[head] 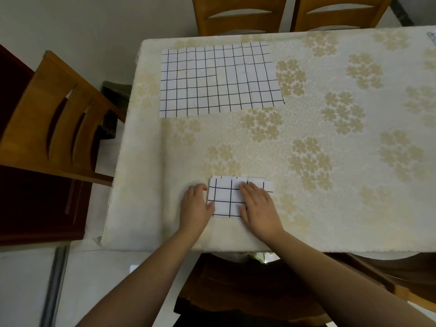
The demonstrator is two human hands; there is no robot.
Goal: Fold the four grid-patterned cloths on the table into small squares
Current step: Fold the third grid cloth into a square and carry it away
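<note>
A white cloth with a black grid, folded small (227, 197), lies near the table's front edge. My left hand (195, 206) rests at its left edge, thumb on the cloth. My right hand (258, 206) lies flat on its right half, fingers spread and pressing down. At the far left of the table a larger grid cloth (219, 79) lies spread flat, apparently more than one layer. A sliver of another grid cloth (432, 37) shows at the far right edge of the view.
The table (330, 161) wears a cream tablecloth with beige flowers. Two wooden chairs (240, 15) stand at the far side, another chair (54, 119) at the left. A chair seat (236, 291) sits below the front edge.
</note>
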